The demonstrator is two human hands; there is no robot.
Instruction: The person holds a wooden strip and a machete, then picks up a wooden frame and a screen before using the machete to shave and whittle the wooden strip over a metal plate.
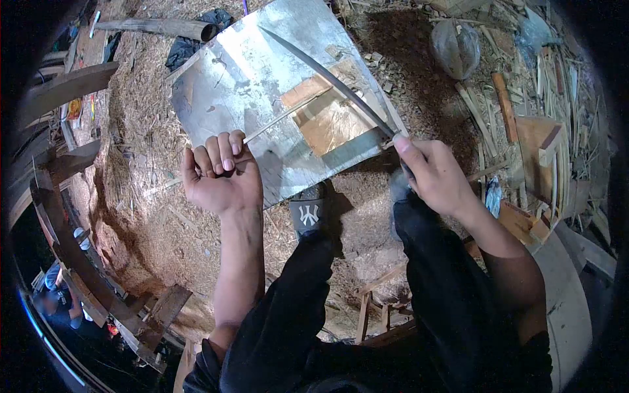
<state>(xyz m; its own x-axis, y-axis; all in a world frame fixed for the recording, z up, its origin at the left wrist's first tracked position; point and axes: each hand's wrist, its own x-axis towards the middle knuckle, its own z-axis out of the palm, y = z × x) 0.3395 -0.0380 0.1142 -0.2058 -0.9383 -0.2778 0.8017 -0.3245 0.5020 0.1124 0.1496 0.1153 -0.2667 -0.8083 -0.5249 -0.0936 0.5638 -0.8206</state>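
My right hand (pixel 429 171) is wrapped round the handle of a long, curved, dark blade (pixel 334 80), which reaches up and left over a worn grey metal sheet (pixel 229 85). Palm up, my left hand (pixel 226 173) has its fingers curled over a thin pale stick (pixel 282 119). The stick runs up and right from the fingers, across a brown wooden piece (pixel 327 128) lying on the sheet. Its far end is near the blade, and I cannot tell whether the two touch.
Shavings cover the ground (pixel 157 223). Curved timbers (pixel 59 216) stand at left, with a person (pixel 59 301) beyond them. A plastic bag (pixel 455 49), wood strips and a wooden box (pixel 540 157) lie at right. A log (pixel 157 27) is at upper left.
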